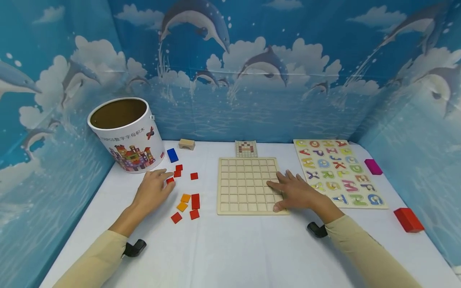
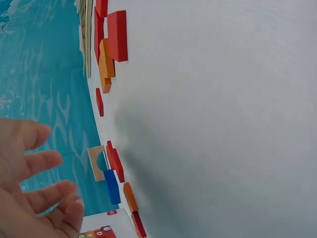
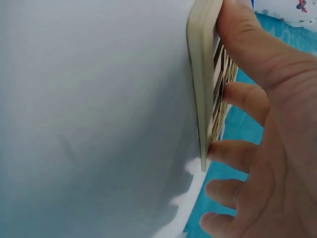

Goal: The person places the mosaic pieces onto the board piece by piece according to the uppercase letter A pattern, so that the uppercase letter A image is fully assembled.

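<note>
The two hands are set well apart, with the grid board between them and closer to the right. The right hand lies over the board's right-hand edge, fingers spread; the thumb rests by the near corner, and nothing is gripped.

The left hand has its fingers loosely bent, with a gap between thumb and forefinger. A small red tile lies at that gap; whether the fingertips touch it cannot be told from this angle. Two more red tiles lie just beyond these fingertips, and a single loose tile lies on the side toward the board.

To the right of the left hand and nearer the person are two orange tiles, a red rectangle and two red squares. Beyond the left hand are the bucket, a blue block and a wooden arch.

A pattern card lies past the grid board's far edge. The letter board lies beyond and to the right of the right hand.
</note>
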Motion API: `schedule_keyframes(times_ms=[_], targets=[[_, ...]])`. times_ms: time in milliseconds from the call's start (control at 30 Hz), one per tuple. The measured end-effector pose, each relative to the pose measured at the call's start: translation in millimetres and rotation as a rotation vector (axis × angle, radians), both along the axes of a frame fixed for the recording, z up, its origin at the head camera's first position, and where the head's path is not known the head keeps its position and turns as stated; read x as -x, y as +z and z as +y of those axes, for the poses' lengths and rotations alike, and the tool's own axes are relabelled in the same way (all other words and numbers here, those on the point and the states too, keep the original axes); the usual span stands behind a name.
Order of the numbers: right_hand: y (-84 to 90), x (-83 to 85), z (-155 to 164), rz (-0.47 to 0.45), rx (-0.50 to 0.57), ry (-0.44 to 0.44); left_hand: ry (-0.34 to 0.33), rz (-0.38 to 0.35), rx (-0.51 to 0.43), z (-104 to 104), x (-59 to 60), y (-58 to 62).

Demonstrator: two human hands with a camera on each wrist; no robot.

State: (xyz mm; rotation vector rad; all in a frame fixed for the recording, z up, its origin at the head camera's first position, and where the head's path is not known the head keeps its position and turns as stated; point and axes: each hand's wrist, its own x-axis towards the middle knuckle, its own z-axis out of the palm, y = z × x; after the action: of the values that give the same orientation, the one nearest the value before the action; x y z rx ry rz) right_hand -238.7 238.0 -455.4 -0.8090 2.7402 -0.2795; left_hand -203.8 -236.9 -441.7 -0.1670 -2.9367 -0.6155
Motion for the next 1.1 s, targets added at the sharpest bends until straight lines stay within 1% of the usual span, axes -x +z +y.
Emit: schedule_keyframes(times_ms=[100,233,300,367,433,533,600,667,767,900,1000,1100], targets=[[-0.4,-0.2,0.4,0.005,-0.008,-0.010,0.026,-0.067,-0.064,-5.6,7.9,-5.1],[0.1,-0.4,-1.5,0.023,-0.014,-0.020,0.077,-0.160,-0.166,-13.7,22.4,-6.2],[0.9,-0.6,-3.4,0.033,-0.027,-0.022,0.107,-0.189,-0.179,-15.5,27.0,-6.8],[2.5,-1.1,-5.4,0.050,-0.060,-0.026,0.116,-0.202,-0.156,-12.7,30.1,-8.7],[5.0,-1.8,-6.9,0.069,-0.105,-0.035,0.089,-0.204,-0.122,-4.3,32.9,-11.3],[9.1,-2.4,-9.0,0.093,-0.173,-0.048,0.022,-0.206,-0.097,14.5,40.2,-13.4],[11.4,-2.0,-10.4,0.090,-0.188,-0.047,-0.010,-0.216,-0.091,26.1,46.4,-13.0],[12.5,-0.9,-11.8,0.062,-0.180,-0.041,-0.015,-0.240,-0.091,34.4,51.7,-11.8],[12.8,0.6,-12.4,0.008,-0.156,-0.035,-0.016,-0.286,-0.061,41.8,58.8,-11.7],[10.5,0.8,-10.8,-0.039,-0.126,-0.042,-0.021,-0.336,-0.040,47.6,63.7,-12.3],[8.3,0.4,-8.4,-0.058,-0.091,-0.046,-0.022,-0.343,-0.030,49.7,64.6,-11.6],[6.5,-0.3,-6.5,-0.074,-0.058,-0.049,-0.022,-0.334,-0.025,51.0,65.0,-11.0]])
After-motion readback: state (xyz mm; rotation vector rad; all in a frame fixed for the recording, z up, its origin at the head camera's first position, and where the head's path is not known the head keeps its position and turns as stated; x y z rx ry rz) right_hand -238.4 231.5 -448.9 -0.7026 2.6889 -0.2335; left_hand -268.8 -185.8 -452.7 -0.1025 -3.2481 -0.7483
